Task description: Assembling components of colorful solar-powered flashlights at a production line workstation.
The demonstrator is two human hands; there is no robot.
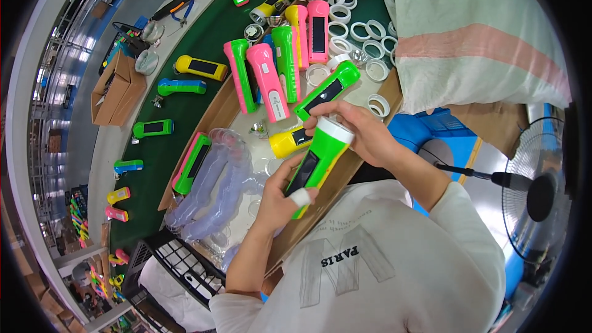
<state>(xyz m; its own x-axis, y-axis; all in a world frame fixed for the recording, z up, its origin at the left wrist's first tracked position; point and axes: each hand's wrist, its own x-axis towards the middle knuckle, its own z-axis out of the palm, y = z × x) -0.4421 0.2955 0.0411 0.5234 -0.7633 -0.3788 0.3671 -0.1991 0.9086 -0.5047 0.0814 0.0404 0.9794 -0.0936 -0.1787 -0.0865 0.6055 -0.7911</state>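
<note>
My left hand (279, 200) is wrapped round the body of a green and yellow flashlight (319, 154) with a dark panel on its side. A white covering sits on the left thumb. At the flashlight's upper end is a white ring (335, 129). My right hand (354, 128) curls round this ringed end, its fingers partly behind it. Just beyond the right fingertips lies a green flashlight (327, 91) with a dark panel. A yellow flashlight (290, 142) lies partly hidden behind the held one. Pink (267, 80) and green (285, 61) flashlights lie side by side farther off.
Many loose white rings (339, 13) lie at the far end of the cardboard tray (336, 186). Coiled clear plastic sleeving (213, 179) fills its near left. Several flashlights rest on a green conveyor belt (185, 114). A woven sack (475, 43) and a fan (536, 196) stand right.
</note>
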